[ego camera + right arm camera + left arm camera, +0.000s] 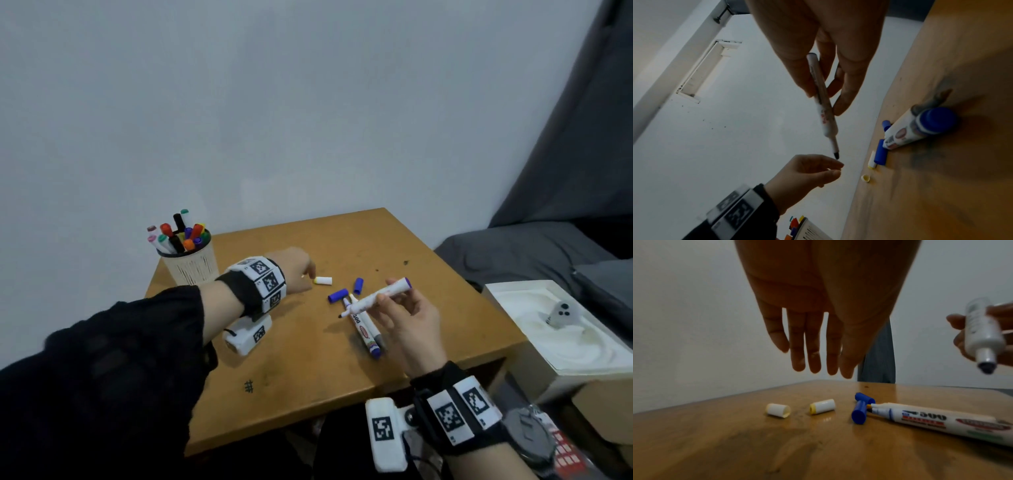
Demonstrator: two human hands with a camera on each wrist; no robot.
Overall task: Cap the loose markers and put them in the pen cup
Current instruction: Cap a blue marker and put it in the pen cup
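My right hand (386, 291) pinches an uncapped white marker (363, 303) above the table, its dark tip pointing left and its purple end up right. In the right wrist view the held marker (823, 105) slants down toward my left hand (835, 168). My left hand (308, 274) hovers just left of a white-and-yellow cap (323, 280), fingers straight and holding nothing. The left wrist view shows two white-and-yellow caps (778, 410) (822, 406) and two blue caps (859, 413) lying below the left hand (818, 368). Two more uncapped markers (364, 327) lie side by side under my right hand.
A white ribbed pen cup (193, 265) holding several capped markers stands at the table's (308, 377) back left corner. Right of the table are a white box (565, 346) and a grey bed. A wall runs close behind.
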